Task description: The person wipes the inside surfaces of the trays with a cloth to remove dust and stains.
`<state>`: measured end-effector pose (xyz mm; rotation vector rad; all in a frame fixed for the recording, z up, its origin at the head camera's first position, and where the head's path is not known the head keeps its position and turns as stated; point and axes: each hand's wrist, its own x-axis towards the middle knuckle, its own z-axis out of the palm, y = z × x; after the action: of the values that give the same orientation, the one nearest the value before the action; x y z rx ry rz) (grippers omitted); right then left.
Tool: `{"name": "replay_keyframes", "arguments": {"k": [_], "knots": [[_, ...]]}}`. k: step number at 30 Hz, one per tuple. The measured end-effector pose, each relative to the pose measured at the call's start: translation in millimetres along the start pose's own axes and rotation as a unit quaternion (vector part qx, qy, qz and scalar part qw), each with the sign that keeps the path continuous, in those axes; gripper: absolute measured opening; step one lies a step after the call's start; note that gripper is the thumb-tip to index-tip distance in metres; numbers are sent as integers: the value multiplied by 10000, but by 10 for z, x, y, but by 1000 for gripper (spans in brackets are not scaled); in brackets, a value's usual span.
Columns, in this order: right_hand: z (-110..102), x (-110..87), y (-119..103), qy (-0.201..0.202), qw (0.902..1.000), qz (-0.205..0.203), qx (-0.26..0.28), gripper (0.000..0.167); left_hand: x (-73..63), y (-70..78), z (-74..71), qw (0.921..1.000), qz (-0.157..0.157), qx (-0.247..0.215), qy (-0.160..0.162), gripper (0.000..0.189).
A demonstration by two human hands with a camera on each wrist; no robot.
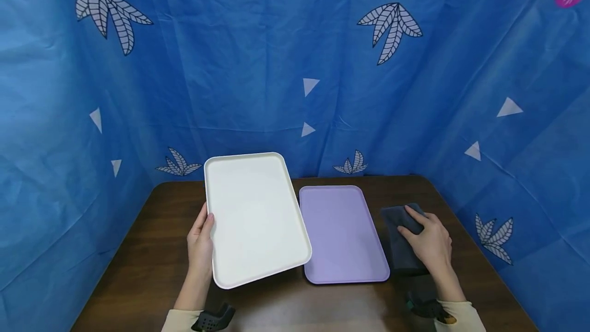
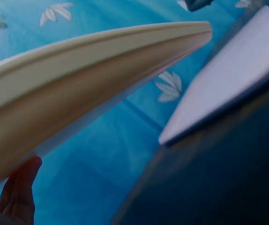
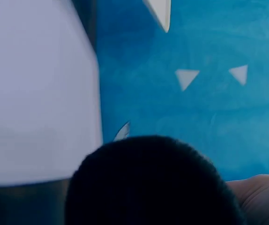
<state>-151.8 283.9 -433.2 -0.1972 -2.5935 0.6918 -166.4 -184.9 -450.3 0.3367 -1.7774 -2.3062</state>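
Observation:
My left hand (image 1: pixel 201 242) grips the left edge of a white rectangular tray (image 1: pixel 255 219), thumb on the near face. The tray is raised off the table and tilted; its underside and rim fill much of the left wrist view. A purple tray (image 1: pixel 343 234) lies flat on the table to its right, partly overlapped by the white one in the head view. Beyond that, my right hand (image 1: pixel 430 242) grips a folded dark grey cloth (image 1: pixel 400 247) at its upper part. Close up in the right wrist view, the cloth (image 3: pixel 153 187) looks almost black and hides most of the fingers.
The brown wooden table (image 1: pixel 152 250) has rounded far corners. Blue patterned curtains (image 1: pixel 239 76) hang close behind it and along both sides. Dark wrist straps (image 1: pixel 214 317) sit at the cuffs of light sleeves.

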Motion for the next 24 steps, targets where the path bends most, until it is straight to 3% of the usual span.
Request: {"name": "replay_keyframes", "arguments": {"k": [7, 11, 24], "knots": [[107, 115, 303, -867, 9955, 238, -304, 60, 106, -206, -188, 9971, -372, 644, -142, 58], [175, 146, 411, -1307, 9901, 339, -381, 61, 143, -303, -244, 9955, -499, 775, -232, 57], [325, 177, 630, -1580, 9856, 438, -416, 61, 297, -495, -342, 9870, -588, 1430, -448, 58]]}}
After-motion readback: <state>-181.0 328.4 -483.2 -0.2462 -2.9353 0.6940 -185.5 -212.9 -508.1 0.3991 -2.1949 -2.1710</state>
